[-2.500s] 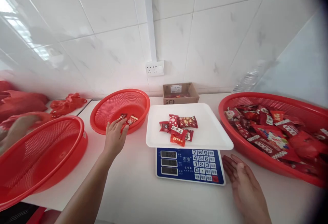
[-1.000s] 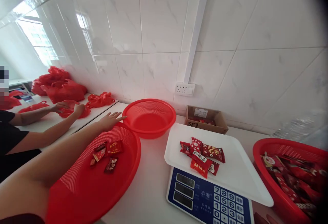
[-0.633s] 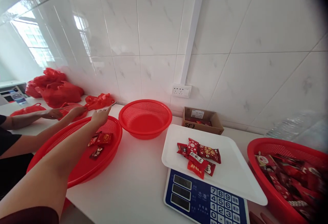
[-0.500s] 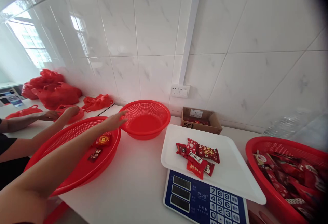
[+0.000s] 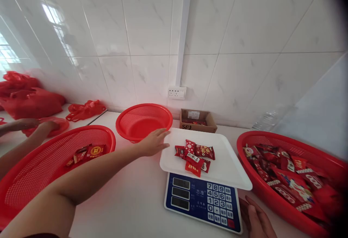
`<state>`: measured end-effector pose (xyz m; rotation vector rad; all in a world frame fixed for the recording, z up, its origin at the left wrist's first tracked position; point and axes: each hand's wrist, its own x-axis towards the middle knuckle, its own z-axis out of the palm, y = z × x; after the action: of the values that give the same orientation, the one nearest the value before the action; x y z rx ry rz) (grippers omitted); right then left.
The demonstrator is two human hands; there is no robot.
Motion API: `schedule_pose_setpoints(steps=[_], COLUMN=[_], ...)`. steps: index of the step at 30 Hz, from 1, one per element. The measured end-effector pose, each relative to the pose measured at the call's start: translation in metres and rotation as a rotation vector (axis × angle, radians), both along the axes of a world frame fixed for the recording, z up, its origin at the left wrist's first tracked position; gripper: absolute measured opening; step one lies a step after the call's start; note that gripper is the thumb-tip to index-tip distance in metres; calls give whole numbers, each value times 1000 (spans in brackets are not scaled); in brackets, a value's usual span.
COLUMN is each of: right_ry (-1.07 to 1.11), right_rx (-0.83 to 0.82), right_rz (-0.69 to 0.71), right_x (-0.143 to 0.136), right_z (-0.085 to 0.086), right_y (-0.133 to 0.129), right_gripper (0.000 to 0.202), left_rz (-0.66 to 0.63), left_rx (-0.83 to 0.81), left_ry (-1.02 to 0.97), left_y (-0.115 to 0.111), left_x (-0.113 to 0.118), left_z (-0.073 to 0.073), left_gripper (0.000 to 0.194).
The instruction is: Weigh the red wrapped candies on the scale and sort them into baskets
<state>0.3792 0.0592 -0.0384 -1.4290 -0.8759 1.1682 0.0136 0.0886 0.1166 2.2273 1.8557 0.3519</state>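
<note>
My left hand [image 5: 154,143] reaches in from the lower left, fingers apart and nothing in them, its fingertips at the left edge of a white tray [image 5: 231,161]. The tray rests on a blue-and-white digital scale [image 5: 199,201]. Several red-wrapped snack packets [image 5: 194,156] lie in a small pile on it. My right hand [image 5: 257,218] is at the lower right, beside the scale's right edge, fingers stretched out and partly cut off by the frame; whether it touches the scale is unclear. The nearest basket to it is a red one [image 5: 240,142] full of snack packets.
A red basket [image 5: 108,131] at left holds a few packets. Behind stands a smaller red basin [image 5: 144,122], beside a cardboard box [image 5: 198,120]. Red plastic bags [image 5: 32,102] lie farther left, near another person's hands [image 5: 40,127]. A clear plastic bottle [image 5: 263,120] stands by the wall.
My left hand has moved right, from above the left basket to the tray's edge. More of my right hand shows beside the scale. The view has turned right.
</note>
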Motion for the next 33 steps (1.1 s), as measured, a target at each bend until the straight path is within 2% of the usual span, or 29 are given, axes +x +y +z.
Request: schedule_pose_setpoints(steps=[4,7,10,14,20,24,27,29,32,33], right_ry=[-23,-11,-10,-49,-8,39,60,-12,-235,-320], right_rx=[-25,-36,-58,-43,-16,-20,-12,50,289,386], right_rz=[-11,-14,-28,-18,-5,1,3,-63,-225,-230], right_x=[-8,-11,-11,-12,-9,-8,-8,-10,-15,-18], right_z=[14,19,23,24,17,11,12,18,35,44], right_y=[-3,-4,-5,-7,-6,-3,-6,-10,-16,-16], right_gripper=[68,71,71,69,69,68,67,66,62,59], left_rz=[-247,-381,-370,-298,-119,22,125,196,308,343], left_rx=[-40,-69,-10,52,146,234,274,290,308,311], left_ry=[-17,29,62,37,-109,-235,-290,-295,-240,-209], left_y=[15,29,41,51,59,60,57,53,45,42], left_x=[61,92,107,110,104,91,67,43,3,-9], left_z=[-3,-10,-17,-20,-20,-9,6,16,26,27], left_gripper=[86,98,84,70,41,31,32,32,32,33])
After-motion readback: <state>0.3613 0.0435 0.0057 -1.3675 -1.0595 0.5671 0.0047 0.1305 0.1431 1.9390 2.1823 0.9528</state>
